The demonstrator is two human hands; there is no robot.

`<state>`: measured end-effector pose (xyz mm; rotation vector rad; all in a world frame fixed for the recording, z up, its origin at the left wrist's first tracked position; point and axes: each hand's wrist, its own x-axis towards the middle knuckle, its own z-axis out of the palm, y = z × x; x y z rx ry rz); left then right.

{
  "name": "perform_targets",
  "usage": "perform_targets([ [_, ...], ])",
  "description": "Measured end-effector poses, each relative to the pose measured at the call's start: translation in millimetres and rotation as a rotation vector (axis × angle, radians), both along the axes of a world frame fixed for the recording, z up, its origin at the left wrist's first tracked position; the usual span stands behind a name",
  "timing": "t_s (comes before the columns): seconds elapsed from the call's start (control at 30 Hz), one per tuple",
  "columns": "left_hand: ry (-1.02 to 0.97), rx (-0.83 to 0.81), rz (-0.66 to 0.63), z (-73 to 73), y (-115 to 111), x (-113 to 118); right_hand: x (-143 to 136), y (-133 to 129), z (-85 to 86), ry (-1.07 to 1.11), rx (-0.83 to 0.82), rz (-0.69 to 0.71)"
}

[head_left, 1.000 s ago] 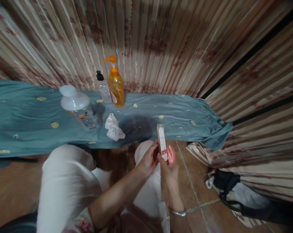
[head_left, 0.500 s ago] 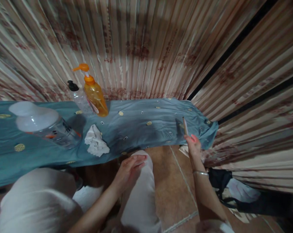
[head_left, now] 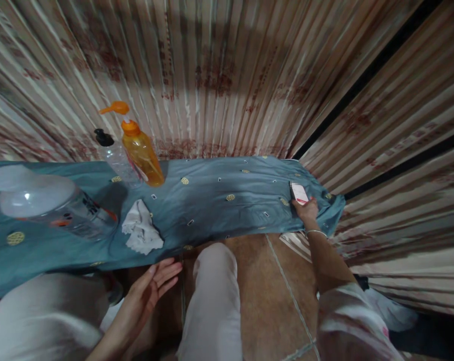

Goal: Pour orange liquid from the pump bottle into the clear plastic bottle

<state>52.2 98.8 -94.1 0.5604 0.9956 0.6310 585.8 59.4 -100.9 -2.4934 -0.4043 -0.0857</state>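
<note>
My right hand (head_left: 305,208) is closed around the near end of a phone (head_left: 299,194), whose lit, whitish screen faces up over the right end of the cloth-covered surface. Held low before the surface's near edge, my left hand (head_left: 153,286) has its fingers stretched out and holds nothing. Beyond it a crumpled white cloth (head_left: 142,229) lies on the blue-green sheet (head_left: 207,210).
An orange pump bottle (head_left: 144,158) and a clear bottle with a black pump (head_left: 117,160) stand at the back left. A large clear bottle (head_left: 76,205) is nearer left. Pleated curtains (head_left: 227,75) hang behind; my knees are below.
My left hand has moved left off my knee, its fingers spreading. My right hand has moved slightly right and turned the phone from edge-on to screen up. The view has shifted a little.
</note>
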Motion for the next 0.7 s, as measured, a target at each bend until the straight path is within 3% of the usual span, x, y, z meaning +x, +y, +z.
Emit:
perform_targets([
  [0.2, -0.006, -0.04, 0.027, -10.2, -0.2, -3.8, 15.3, -1.0, -8.3, -0.059, -0.073, 0.016],
  [0.43, -0.017, -0.08, 0.075, -22.2, -1.6, -12.7, 24.2, -2.6, -2.5, -0.047, -0.066, 0.007],
  [0.57, -0.036, -0.033, 0.101, -17.2, -5.3, -16.4, 12.7, -2.4, 5.7, -0.002, -0.025, 0.01],
  [0.7, -0.022, 0.01, 0.127, -6.5, -8.9, -21.3, -16.7, -5.4, 11.4, 0.012, 0.039, 0.061],
])
